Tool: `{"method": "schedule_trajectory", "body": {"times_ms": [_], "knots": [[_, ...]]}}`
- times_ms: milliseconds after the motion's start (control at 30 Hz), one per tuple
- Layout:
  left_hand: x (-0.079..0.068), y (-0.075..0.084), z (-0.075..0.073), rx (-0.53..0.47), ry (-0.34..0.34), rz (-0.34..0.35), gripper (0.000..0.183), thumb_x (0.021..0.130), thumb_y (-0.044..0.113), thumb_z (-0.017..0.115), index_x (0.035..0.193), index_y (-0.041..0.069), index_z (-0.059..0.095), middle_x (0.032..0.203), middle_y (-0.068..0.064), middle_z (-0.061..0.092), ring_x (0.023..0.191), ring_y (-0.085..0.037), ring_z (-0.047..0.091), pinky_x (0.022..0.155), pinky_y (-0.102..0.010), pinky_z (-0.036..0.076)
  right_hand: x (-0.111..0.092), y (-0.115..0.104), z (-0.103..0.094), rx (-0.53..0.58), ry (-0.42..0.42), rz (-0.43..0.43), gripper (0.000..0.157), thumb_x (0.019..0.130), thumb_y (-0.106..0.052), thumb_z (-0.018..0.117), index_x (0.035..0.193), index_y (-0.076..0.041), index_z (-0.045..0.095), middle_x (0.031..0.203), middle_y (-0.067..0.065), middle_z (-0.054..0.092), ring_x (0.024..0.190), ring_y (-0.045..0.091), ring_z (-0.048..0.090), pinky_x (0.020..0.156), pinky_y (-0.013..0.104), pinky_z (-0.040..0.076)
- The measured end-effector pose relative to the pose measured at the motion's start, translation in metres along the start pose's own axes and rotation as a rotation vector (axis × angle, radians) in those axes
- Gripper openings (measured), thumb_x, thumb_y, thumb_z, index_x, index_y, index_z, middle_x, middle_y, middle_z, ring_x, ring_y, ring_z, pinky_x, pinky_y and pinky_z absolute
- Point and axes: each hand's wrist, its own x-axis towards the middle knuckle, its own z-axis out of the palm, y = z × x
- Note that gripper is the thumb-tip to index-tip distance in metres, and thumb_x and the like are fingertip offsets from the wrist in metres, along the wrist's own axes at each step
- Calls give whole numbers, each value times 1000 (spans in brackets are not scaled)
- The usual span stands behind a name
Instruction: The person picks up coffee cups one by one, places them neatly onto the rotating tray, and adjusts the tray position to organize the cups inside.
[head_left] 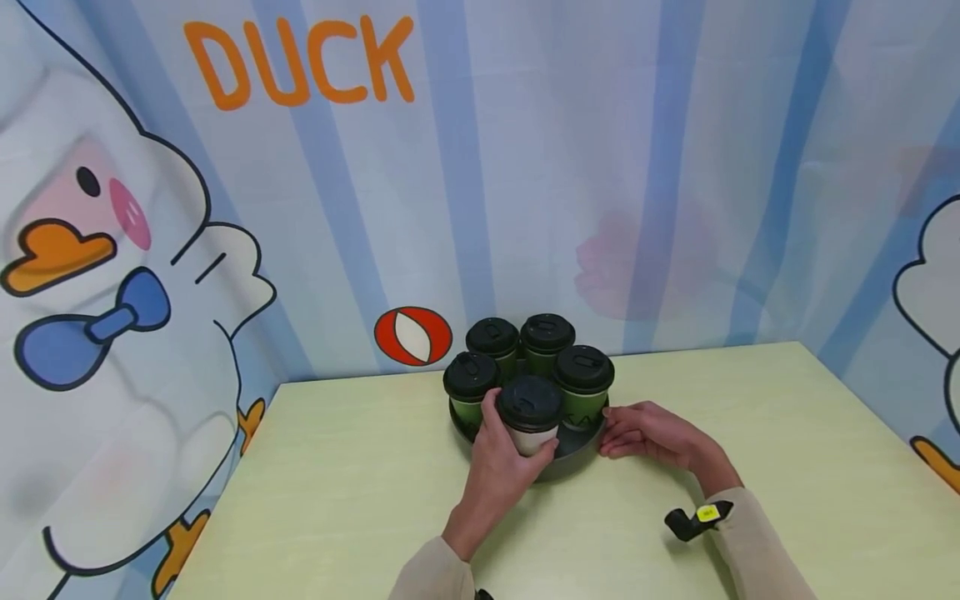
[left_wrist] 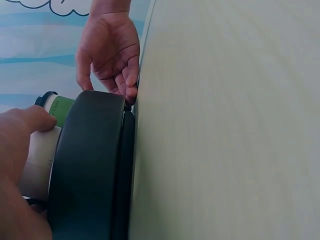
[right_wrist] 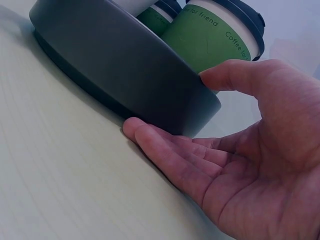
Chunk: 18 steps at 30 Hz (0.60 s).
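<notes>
A round dark grey tray (head_left: 564, 468) with a raised wall stands on the table and carries several green paper cups (head_left: 583, 407) with black lids. At its near side is a white paper cup (head_left: 522, 439), black-lidded too and upright. My left hand (head_left: 501, 477) grips this cup around its sides, the thumb on the near right. From the right, my right hand (right_wrist: 250, 165) holds the tray's edge. Its thumb lies at the rim beside a green cup (right_wrist: 200, 40), and its fingertips (right_wrist: 142, 131) are at the tray's bottom edge, close to the tabletop.
The pale table (head_left: 337, 483) extends to both sides of the tray. Behind it hangs a blue striped curtain (head_left: 525, 167) with duck drawings, near the far cups. A black strap end with a yellow label (head_left: 708, 513) sticks out from the right sleeve.
</notes>
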Motion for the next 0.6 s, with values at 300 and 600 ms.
{"method": "schedule_trajectory", "body": {"times_ms": [300, 600], "knots": [[-2, 0, 1, 5, -17, -16, 102, 79, 33, 91, 151, 7, 24, 129, -19, 62, 111, -36, 65, 93, -52, 58, -2, 1, 0, -5, -3, 2, 44, 110, -24, 52, 124, 17, 58, 107, 24, 71, 95, 27, 75, 92, 40, 61], [-1, 0, -2, 24, -26, -48, 106, 78, 38, 92, 152, 9, 23, 127, -20, 63, 111, -38, 66, 92, -53, 59, -1, 0, 1, -14, -7, -1, 45, 109, -24, 53, 126, 18, 56, 109, 25, 70, 97, 28, 74, 93, 39, 61]]}}
